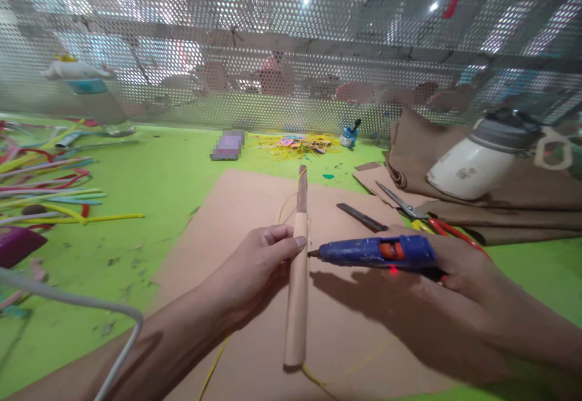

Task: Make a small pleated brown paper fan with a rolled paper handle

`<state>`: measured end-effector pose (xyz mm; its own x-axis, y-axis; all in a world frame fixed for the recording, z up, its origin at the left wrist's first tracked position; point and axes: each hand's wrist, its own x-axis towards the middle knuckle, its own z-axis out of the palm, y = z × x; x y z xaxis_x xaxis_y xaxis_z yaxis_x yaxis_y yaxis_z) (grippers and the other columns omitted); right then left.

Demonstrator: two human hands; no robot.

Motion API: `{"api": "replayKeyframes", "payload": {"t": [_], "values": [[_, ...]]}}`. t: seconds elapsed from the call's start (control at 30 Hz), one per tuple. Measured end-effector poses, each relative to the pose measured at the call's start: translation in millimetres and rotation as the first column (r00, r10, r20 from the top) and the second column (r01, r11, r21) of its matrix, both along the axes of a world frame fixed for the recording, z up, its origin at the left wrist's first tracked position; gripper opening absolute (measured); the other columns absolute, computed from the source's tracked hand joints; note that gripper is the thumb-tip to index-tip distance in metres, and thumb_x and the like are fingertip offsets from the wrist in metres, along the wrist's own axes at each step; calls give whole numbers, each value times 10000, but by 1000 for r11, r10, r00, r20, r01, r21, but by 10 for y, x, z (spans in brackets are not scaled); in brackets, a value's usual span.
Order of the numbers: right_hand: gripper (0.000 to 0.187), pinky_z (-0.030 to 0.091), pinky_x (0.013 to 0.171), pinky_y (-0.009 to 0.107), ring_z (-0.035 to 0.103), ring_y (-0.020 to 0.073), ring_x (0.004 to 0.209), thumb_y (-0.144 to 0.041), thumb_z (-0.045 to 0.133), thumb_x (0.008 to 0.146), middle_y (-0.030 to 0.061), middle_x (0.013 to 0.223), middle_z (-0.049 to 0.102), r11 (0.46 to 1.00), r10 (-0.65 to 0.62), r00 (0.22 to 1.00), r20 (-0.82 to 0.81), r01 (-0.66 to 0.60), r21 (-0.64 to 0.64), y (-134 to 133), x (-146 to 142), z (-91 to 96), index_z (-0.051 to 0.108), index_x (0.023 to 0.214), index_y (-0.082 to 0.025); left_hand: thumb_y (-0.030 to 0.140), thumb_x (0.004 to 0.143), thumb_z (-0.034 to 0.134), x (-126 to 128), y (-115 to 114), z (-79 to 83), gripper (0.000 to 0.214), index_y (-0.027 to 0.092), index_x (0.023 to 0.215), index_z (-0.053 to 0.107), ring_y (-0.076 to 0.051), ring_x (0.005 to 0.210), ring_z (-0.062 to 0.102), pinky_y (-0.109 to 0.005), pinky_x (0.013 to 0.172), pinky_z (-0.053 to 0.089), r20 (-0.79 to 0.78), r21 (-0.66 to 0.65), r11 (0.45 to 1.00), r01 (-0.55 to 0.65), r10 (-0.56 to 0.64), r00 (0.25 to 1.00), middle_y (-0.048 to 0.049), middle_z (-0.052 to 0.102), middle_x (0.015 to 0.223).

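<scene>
My left hand (268, 255) pinches a rolled tube of light brown paper (297, 310) between thumb and fingers. A darker brown strip (302, 186) sticks out of the tube's far end, with a yellow string (287, 204) beside it. In my right hand (468, 286) is a blue hot glue gun (364, 251), its red light lit. The gun's nozzle is at the tube's right edge, close to my left thumb; whether it touches I cannot tell. Under both hands lies a large brown paper sheet (218, 225). Yellow string also trails from the tube's near end.
A utility knife (361, 216) and scissors (409, 207) lie to the right. Behind them, a white bottle (473, 162) rests on folded brown material (495, 213). Coloured pipe cleaners (50, 189) and a grey cable (91, 301) are left. A phone (228, 145) lies near the perforated screen (254, 56).
</scene>
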<state>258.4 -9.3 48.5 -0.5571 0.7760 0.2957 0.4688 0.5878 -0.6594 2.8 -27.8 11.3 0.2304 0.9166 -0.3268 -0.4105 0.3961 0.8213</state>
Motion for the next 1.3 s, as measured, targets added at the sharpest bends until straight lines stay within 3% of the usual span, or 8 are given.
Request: {"api": "replayKeyframes", "payload": {"t": [0.1, 0.27, 0.63, 0.93, 1.13, 1.3], "values": [[100, 575, 568, 281, 679, 239, 757, -337, 534, 913, 25, 815, 697, 998, 53, 995, 82, -56, 28, -14, 17, -10, 619, 908, -285, 256, 707, 786, -1, -4, -6, 217, 148, 700, 599, -148, 644, 544, -304, 682, 423, 12, 7, 1000, 5, -5, 1000, -7, 557, 666], [186, 610, 665, 341, 694, 281, 892, -388, 513, 929, 53, 972, 721, 1000, 5, 989, 147, -8, 22, -40, 72, -48, 640, 1033, -301, 271, 740, 764, 4, -13, 4, 215, 149, 714, 590, -140, 622, 532, -304, 660, 419, -2, 3, 1000, 6, -6, 1000, -6, 541, 665], [365, 626, 759, 311, 710, 243, 969, -314, 550, 906, 7, 1147, 715, 991, 124, 976, 178, -131, 24, -96, 141, -23, 543, 1261, -400, 245, 748, 752, 7, -3, 7, 175, 136, 741, 615, -149, 652, 582, -290, 688, 461, -26, 9, 1000, -17, 17, 1000, -42, 625, 703], [292, 619, 683, 302, 721, 247, 910, -267, 561, 859, -6, 1055, 742, 970, 245, 953, 177, -242, -38, -83, 93, 66, 624, 1128, -363, 223, 756, 750, 9, -7, 5, 169, 137, 735, 606, -131, 657, 550, -303, 731, 475, 1, -5, 1000, -31, 31, 1000, -20, 586, 701], [185, 592, 597, 308, 710, 265, 829, -284, 565, 869, 23, 892, 734, 996, 86, 993, 81, -85, -17, -7, 61, 11, 661, 1026, -306, 247, 773, 752, 7, -17, -9, 165, 130, 768, 636, -119, 638, 537, -259, 667, 434, 30, 15, 1000, -8, 8, 1000, -23, 597, 704], [101, 521, 486, 238, 655, 200, 633, -308, 563, 896, -4, 724, 690, 999, 7, 1000, 8, -8, 53, 70, 2, 22, 652, 877, -267, 252, 755, 774, 17, -39, 13, 177, 127, 802, 659, -134, 692, 558, -279, 728, 435, 58, 27, 999, 25, -27, 998, -26, 603, 731]]}}
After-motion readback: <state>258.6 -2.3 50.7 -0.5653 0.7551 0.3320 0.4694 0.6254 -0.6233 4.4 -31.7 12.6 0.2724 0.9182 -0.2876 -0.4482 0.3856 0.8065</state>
